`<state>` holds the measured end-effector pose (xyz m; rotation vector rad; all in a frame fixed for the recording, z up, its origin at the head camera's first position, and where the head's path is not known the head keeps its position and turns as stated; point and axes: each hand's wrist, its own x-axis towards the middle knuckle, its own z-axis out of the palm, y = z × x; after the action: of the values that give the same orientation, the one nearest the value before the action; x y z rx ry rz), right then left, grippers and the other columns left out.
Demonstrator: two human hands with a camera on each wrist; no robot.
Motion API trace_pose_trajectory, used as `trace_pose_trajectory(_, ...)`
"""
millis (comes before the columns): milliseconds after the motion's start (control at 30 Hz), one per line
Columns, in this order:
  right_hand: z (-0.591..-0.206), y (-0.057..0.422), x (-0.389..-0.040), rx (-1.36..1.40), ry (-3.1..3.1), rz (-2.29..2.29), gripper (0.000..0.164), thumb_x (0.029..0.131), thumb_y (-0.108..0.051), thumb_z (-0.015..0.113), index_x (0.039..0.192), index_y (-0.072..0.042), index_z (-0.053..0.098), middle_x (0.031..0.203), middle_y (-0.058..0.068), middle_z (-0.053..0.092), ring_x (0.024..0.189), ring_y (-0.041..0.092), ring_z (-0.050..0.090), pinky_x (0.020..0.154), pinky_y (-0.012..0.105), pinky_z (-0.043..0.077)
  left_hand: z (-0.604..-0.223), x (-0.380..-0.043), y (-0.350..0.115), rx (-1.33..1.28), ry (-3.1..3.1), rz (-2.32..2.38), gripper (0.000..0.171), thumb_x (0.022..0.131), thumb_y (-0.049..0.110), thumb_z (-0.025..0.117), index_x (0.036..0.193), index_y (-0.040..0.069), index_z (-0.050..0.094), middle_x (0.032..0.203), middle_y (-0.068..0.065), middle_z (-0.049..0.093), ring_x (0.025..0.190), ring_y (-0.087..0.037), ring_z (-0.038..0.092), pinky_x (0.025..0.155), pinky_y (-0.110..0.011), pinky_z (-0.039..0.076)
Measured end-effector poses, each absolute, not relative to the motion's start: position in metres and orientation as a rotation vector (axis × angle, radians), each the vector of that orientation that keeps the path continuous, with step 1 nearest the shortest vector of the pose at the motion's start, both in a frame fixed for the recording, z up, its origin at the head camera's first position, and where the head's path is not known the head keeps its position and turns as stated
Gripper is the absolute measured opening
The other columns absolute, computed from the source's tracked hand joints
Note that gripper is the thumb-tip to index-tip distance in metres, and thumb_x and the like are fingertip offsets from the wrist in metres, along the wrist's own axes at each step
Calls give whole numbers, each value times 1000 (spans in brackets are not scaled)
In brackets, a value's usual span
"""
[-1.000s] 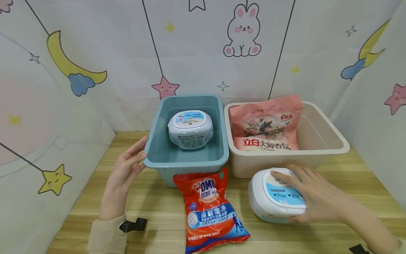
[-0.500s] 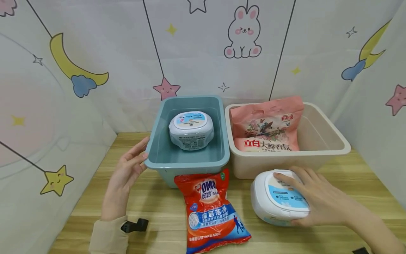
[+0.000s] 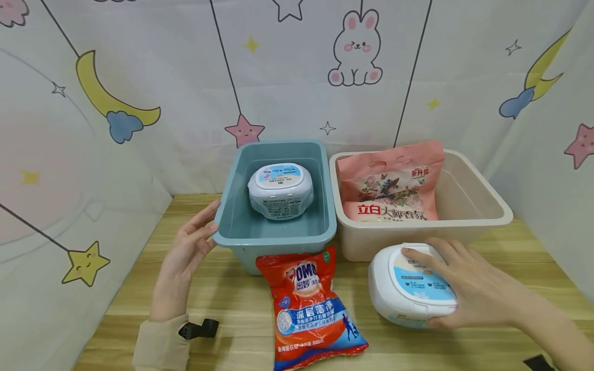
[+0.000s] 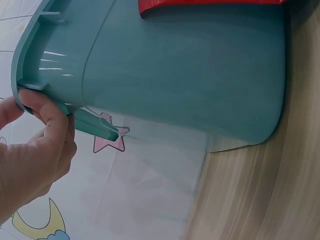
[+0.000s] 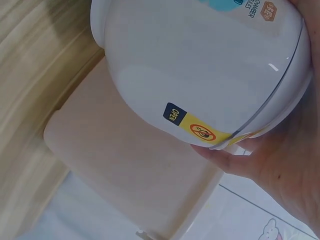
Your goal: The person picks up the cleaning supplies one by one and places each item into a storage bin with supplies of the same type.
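My left hand (image 3: 190, 242) pinches the left rim of a blue plastic bin (image 3: 274, 240); in the left wrist view, fingers (image 4: 50, 112) curl beneath that rim. Inside the bin sits a white lidded tub (image 3: 280, 190) with a blue label. My right hand (image 3: 468, 288) grips a similar white tub (image 3: 408, 288) from its right side, in front of a beige bin (image 3: 417, 239). This tub is tilted, lid towards the camera. An "OPEN" sticker (image 5: 175, 114) shows on it in the right wrist view. Whether its base touches the table cannot be told.
A red OMO washing powder bag (image 3: 311, 309) lies against the blue bin's front. A pink detergent bag (image 3: 392, 185) leans inside the beige bin's left part. Both bins stand side by side on a wood-patterned table (image 3: 232, 324), before a printed white curtain (image 3: 287, 93).
The tub in my right hand has shifted slightly to the right. My left hand stays at the blue bin's rim. The head view has moved a little.
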<state>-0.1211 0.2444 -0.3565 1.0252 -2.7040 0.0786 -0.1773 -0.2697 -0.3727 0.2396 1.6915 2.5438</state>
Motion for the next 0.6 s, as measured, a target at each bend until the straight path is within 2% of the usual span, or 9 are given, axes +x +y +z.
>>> trace_pose_trajectory(600,-330,242,-120,1075,-2657,28,111,50,-74,78,145,-31,39,132,5,44,112,23,42,78,46,46,-372,-177,-269,241,1688,2539,51,97,-3,47,147,7,38,126,-1,53,105,-9,62,84,-24,54)
